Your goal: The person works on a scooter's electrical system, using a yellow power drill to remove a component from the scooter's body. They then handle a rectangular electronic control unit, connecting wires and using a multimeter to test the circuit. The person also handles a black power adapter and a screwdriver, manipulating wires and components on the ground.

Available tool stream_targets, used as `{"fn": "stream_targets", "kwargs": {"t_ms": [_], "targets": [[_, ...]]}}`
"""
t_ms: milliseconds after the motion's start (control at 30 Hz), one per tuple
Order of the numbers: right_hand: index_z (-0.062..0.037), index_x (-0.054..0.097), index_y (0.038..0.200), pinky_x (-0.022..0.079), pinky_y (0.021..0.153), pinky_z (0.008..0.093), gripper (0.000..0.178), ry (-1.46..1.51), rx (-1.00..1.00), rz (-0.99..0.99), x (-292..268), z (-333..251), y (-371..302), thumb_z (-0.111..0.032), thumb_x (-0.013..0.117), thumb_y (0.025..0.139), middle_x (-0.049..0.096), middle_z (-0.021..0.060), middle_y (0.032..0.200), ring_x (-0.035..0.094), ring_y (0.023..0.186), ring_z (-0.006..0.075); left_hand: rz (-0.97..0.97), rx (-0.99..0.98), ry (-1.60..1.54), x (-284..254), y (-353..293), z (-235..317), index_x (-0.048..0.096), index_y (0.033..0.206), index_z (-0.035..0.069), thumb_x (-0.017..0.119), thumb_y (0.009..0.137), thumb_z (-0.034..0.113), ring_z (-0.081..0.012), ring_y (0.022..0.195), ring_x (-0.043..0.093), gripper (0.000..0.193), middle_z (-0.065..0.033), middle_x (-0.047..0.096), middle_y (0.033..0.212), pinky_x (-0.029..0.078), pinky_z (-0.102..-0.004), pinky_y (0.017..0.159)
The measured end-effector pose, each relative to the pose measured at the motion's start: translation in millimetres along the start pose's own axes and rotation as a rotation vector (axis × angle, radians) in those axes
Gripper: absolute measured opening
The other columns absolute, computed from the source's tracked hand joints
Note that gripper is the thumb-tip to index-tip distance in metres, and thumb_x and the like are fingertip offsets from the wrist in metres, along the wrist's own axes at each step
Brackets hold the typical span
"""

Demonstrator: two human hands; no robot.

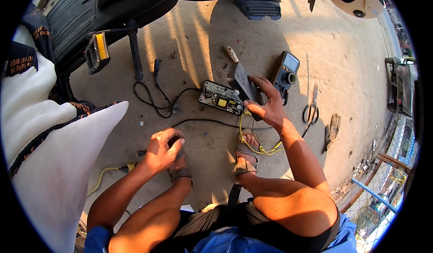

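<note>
My right hand (268,106) grips a black box-shaped casing (243,85) between thumb and fingers, tilted above the ground. Just left of it lies an opened charger (220,98), its circuit board and a yellow component showing in a dark shell. A black cord (153,104) runs from the charger to a plug at the upper left. Over my left foot, my left hand (166,150) has its fingers curled in; what they hold, if anything, is hidden. Beyond the casing, a wooden handle (231,53) shows; the casing partly covers the rest of that tool.
A digital multimeter (287,67) lies right of the casing, with scissors (312,111) nearer me. Yellow wires (270,152) loop over my right foot. At left are a yellow cord (104,174) and a white cover with black trim (58,163). A parked motorbike (117,9) stands ahead.
</note>
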State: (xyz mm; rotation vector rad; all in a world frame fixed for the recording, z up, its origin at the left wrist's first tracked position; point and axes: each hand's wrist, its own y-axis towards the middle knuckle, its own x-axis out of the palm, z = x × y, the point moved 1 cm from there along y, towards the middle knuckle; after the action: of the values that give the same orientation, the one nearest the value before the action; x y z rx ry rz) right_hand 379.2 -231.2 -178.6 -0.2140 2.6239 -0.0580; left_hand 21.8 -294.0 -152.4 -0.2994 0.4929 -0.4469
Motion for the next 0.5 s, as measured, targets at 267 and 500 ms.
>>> {"fn": "stream_targets", "kwargs": {"t_ms": [267,500], "targets": [[-0.0066,0.063,0.133,0.048,0.1,0.0484,0.078,-0.448,-0.295,-0.011,37,3,-1,-0.028,0.088,0.063,0.058,0.0188,0.131,0.054,0.116,0.0398,-0.014,0.002,0.027,0,1,1,0.07,0.099,-0.002,0.069,0.089,0.01,-0.0302,0.086,0.07,0.016,-0.0168,0.072,0.09,0.055,-0.0387,0.077],[-0.0091,0.061,0.134,0.046,0.103,0.0508,0.077,-0.488,-0.28,-0.05,59,3,0,-0.026,0.087,0.064,0.055,0.0197,0.134,0.052,0.121,0.0409,0.012,0.02,0.016,2,0,1,0.07,0.099,-0.002,0.07,0.089,0.01,-0.0273,0.083,0.07,0.016,-0.0159,0.072,0.089,0.055,-0.0371,0.074]]}}
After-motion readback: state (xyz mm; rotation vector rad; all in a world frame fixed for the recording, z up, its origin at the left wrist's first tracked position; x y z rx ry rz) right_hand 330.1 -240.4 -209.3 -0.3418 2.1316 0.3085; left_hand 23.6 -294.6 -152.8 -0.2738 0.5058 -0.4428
